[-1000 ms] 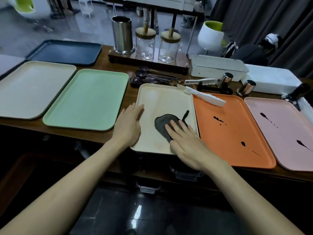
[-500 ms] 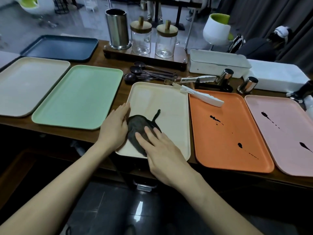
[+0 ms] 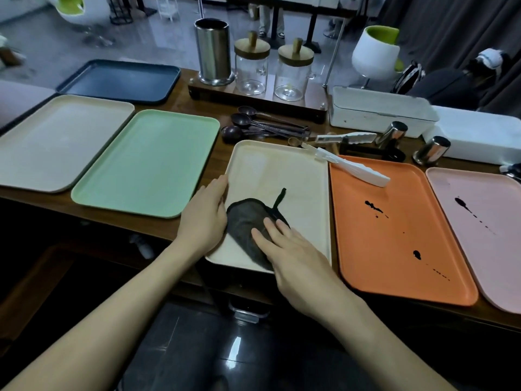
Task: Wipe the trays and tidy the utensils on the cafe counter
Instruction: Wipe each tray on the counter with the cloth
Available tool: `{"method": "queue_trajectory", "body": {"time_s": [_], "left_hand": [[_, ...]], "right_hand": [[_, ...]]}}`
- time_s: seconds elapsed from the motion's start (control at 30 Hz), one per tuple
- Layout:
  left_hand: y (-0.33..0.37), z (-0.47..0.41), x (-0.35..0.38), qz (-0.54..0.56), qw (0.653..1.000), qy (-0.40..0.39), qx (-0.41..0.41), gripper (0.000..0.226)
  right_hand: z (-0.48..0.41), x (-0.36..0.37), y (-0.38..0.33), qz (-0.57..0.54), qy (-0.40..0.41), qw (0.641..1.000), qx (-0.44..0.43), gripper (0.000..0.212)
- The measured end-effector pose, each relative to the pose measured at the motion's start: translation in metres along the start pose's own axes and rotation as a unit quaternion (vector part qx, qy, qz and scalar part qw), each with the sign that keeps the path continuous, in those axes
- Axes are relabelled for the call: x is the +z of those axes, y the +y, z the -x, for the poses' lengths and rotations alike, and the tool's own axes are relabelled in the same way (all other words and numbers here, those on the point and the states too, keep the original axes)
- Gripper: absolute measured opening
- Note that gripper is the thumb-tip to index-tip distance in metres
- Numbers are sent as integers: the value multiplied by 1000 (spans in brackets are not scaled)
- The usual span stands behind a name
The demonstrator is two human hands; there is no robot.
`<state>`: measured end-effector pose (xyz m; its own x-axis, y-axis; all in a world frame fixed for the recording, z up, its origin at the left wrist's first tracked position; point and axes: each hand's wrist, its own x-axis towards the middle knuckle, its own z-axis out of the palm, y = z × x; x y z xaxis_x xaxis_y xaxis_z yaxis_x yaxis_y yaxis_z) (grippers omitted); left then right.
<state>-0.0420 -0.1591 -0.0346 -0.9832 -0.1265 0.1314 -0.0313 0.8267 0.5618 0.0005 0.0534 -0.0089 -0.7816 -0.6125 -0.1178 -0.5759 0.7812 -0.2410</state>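
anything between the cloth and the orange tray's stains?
Nothing blocks the direct path. The dark cloth under the right hand sits on the cream tray; only the adjoining tray rims lie before the orange tray. White tongs rest across its far corner, clear of the stains.

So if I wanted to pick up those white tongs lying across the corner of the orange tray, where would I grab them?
Probably by the middle of the white tongs, from above, one finger on each long side. They lie flat and slanted, one end over the orange tray, the other toward the cream tray, so the narrow body is the easy part to pinch.
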Motion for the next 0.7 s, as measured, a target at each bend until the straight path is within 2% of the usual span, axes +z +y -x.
{"method": "queue_trajectory", "body": {"time_s": [0.13,0.3,0.5,0.7], "left_hand": [[4,0,-4,4,1000,-4,-8,54],[5,1,-4,1,1000,-5,2,51],[1,0,-3,13,1000,-5,-10,58],[-4,-3,1,9,1000,2,-6,57]], "right_hand": [[-20,14,-20,0,21,1000,2,75],[-2,8,-8,5,42,999,-4,54],[-45,-3,4,18,14,999,46,57],[-113,-15,29,19,39,996,75,59]]}}
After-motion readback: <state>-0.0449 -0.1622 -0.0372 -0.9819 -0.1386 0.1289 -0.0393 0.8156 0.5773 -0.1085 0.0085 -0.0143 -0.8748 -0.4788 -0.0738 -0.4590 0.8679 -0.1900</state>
